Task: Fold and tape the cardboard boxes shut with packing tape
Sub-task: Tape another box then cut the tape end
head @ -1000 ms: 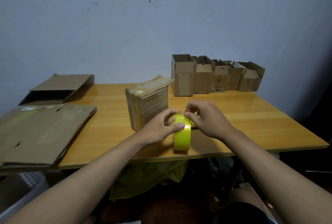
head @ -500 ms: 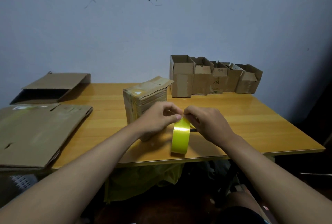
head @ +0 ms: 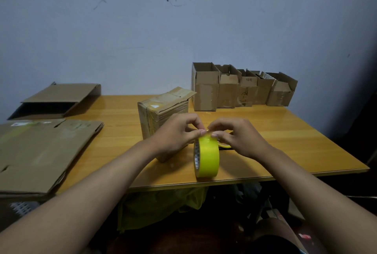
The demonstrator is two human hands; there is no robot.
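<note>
Nearest the person, a yellow tape roll (head: 206,158) stands on edge at the front of the wooden surface (head: 285,141), close to its near rim. Both hands meet at the top of the roll: the left hand (head: 177,133) has thumb and forefinger curled in a pinch at the roll's upper edge, and the right hand (head: 238,137) pinches beside it, its fingers (head: 216,135) pressed on the tape's outer face, apparently picking at the loose end; whether the end is already lifted is too small to tell. The roll looks light and stiff around its core but free to roll or tip, so it is best steadied by the rim while the thin, sticky end is peeled; the film will likely cling to itself if let go. Just behind the left hand sits a small box (head: 161,115), its top flaps folded down with one flap jutting out to the right, not yet visibly sealed; thin cardboard like this should be light and will dent under hard pressing, so hold it by its sides. On the left lie flattened cartons (head: 40,151), with another folded carton (head: 59,98) behind them. Farthest back, along the wall, a row of open boxes (head: 242,88) stands upright, flaps still up.
</note>
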